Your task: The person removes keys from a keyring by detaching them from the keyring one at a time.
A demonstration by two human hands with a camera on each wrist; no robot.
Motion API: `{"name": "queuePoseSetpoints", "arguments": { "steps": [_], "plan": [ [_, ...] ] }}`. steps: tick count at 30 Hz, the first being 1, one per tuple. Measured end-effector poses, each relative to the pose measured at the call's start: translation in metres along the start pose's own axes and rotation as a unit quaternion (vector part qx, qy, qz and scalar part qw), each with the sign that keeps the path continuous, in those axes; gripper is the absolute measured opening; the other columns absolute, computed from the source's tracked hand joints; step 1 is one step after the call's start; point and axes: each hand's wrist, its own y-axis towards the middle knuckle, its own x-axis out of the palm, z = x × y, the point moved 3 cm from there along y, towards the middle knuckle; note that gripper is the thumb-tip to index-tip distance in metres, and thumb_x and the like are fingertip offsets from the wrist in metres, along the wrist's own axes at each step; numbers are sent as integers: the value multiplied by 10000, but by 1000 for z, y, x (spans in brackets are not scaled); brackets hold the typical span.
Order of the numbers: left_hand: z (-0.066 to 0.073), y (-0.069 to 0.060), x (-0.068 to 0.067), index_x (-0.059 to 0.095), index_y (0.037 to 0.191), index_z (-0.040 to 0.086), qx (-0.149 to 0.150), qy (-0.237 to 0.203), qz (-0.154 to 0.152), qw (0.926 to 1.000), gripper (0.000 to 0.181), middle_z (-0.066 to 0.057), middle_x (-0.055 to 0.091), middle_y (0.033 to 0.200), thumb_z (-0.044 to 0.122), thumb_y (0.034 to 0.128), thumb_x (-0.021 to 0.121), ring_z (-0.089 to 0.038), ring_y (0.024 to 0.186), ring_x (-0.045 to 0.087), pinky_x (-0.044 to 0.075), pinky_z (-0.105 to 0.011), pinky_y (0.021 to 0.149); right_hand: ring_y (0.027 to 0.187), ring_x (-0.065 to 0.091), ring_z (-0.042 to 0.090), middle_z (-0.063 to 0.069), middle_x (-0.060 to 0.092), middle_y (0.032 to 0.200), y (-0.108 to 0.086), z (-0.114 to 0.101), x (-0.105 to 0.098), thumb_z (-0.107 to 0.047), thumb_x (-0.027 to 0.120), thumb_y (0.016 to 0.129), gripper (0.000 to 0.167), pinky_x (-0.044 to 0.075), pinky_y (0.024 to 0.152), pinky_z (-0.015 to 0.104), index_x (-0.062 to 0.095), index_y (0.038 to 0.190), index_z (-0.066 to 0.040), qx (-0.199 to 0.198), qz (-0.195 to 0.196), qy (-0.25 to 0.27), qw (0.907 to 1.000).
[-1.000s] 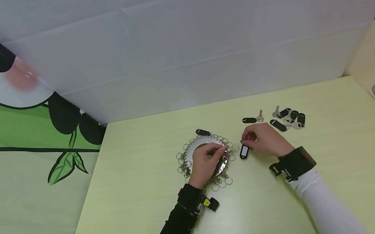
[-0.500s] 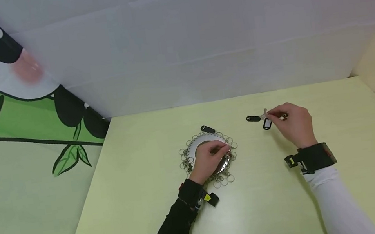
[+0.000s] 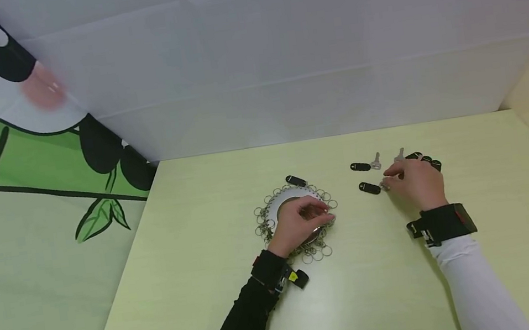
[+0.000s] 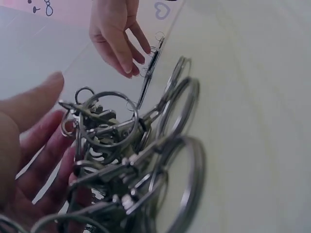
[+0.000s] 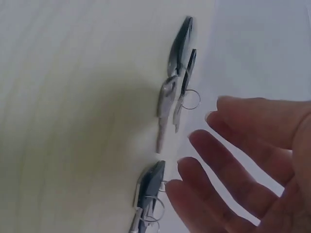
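A round silver holder (image 3: 276, 208), hung with many small clips and metal rings (image 4: 183, 182), lies on the table. My left hand (image 3: 297, 223) hovers at its right side, thumb and fingers apart, with nothing visibly pinched. In the left wrist view its fingers lie beside and behind the clips; contact is unclear. A black key tag (image 3: 369, 188) with a silver key (image 3: 385, 185) lies under the fingertips of my right hand (image 3: 417, 184). The right wrist view shows that hand's fingers (image 5: 218, 160) spread and clear of the keys.
Behind lies another black tag (image 3: 360, 167) with its key (image 3: 375, 161). Several more tags (image 3: 436, 164) and a key (image 3: 399, 155) are partly hidden by my right hand. One black tag (image 3: 295, 181) sits just behind the holder. A white cloth wall (image 3: 258, 115) borders the table's back.
My right hand has carried a key tag rightward and back from beside the holder and let it go near the other keys. My left thumb and fingers have parted at the holder.
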Motion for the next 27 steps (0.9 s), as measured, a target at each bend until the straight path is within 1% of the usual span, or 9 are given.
{"name": "queuePoseSetpoints", "arguments": {
  "steps": [3, 5, 8, 11, 16, 17, 19, 24, 27],
  "plan": [
    [3, 1, 1, 716, 1039, 103, -114, 409, 298, 9987, 205, -1, 681, 899, 248, 928, 809, -98, 742, 571, 478, -240, 693, 782, 679, 334, 189, 758, 919, 0, 0, -4, -180, 745, 924, 148, 410, 522, 309, 816, 982, -64, 4, 80, -61, 9999],
    [6, 0, 3, 633, 1001, 109, -279, 1032, 435, 9933, 273, 20, 591, 799, 349, 967, 758, -96, 663, 502, 415, -233, 627, 771, 682, 335, 183, 758, 905, -1, 0, -6, -183, 730, 941, 151, 406, 503, 306, 812, 985, -64, -28, 135, -64, 9999],
    [10, -2, 8, 527, 1001, 114, -631, 2047, 336, 9762, 447, 40, 452, 679, 547, 1002, 636, -98, 548, 402, 309, -247, 527, 787, 687, 337, 177, 759, 905, -1, -1, -8, -188, 713, 956, 160, 413, 506, 308, 808, 994, -66, -48, 188, -6, 9998],
    [11, -6, 14, 533, 1096, 119, -933, 2822, 86, 9548, 577, 52, 424, 605, 678, 965, 590, -103, 467, 383, 249, -268, 451, 816, 696, 341, 171, 770, 929, -1, -3, -6, -202, 705, 960, 173, 423, 527, 309, 811, 1010, -74, -56, 99, 69, 9999],
    [14, -7, 14, 621, 971, 152, -971, 3222, 61, 9417, 471, 67, 505, 629, 615, 922, 697, -90, 494, 429, 278, -256, 461, 842, 715, 352, 164, 782, 969, 0, -7, 5, -223, 714, 960, 182, 425, 514, 314, 811, 1036, -89, -45, -138, 120, 9998],
    [15, -7, 13, 616, 919, 167, -925, 3215, 34, 9424, 426, 76, 514, 647, 581, 919, 715, -83, 513, 431, 288, -248, 476, 851, 719, 350, 159, 784, 972, 1, -8, 7, -225, 718, 959, 182, 433, 521, 320, 811, 1038, -90, -71, -175, 114, 9998],
    [17, -5, 10, 593, 844, 183, -797, 3007, -74, 9504, 365, 85, 517, 666, 507, 912, 745, -73, 546, 433, 303, -234, 513, 871, 726, 344, 152, 787, 979, 1, -11, 11, -219, 722, 960, 182, 468, 555, 343, 808, 1050, -86, -178, -282, 137, 9993],
    [25, -1, -9, 567, 858, 187, -172, 1886, -508, 9806, 263, 99, 486, 725, 347, 889, 772, -51, 644, 441, 348, -213, 632, 876, 745, 314, 120, 794, 973, 3, -26, 19, -169, 731, 955, 239, 531, 684, 419, 768, 1166, -62, -724, -610, 209, 9953],
    [33, -2, -22, 587, 886, 191, 263, 1336, -780, 9876, 211, 84, 491, 735, 280, 876, 779, -57, 667, 459, 370, -213, 659, 930, 745, 302, 97, 786, 1049, 5, -38, 23, -128, 759, 932, 402, 568, 762, 450, 686, 1324, -74, -1155, -869, 335, 9889]
  ]
}}
